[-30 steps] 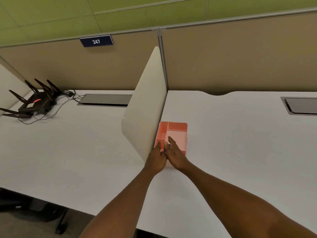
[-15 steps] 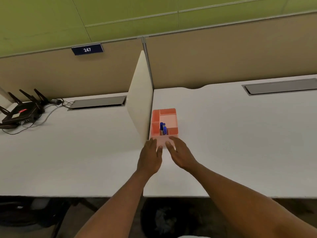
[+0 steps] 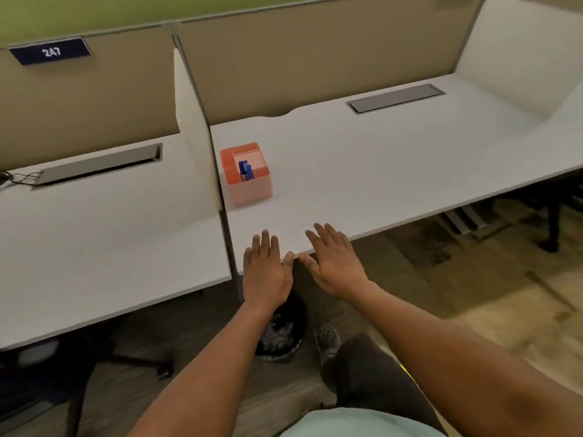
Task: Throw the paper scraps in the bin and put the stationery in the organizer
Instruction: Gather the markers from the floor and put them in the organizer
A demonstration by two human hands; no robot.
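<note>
Orange organizer, centre-left on the white desk, holds blue pens. Both hands have withdrawn to the desk's near edge: left hand and right hand spread flat, empty. Below, the black bin is partly hidden, its contents blurred.

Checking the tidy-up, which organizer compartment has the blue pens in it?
The front middle compartment of the orange organizer, where the blue pens stand upright; the other compartments look empty.
</note>
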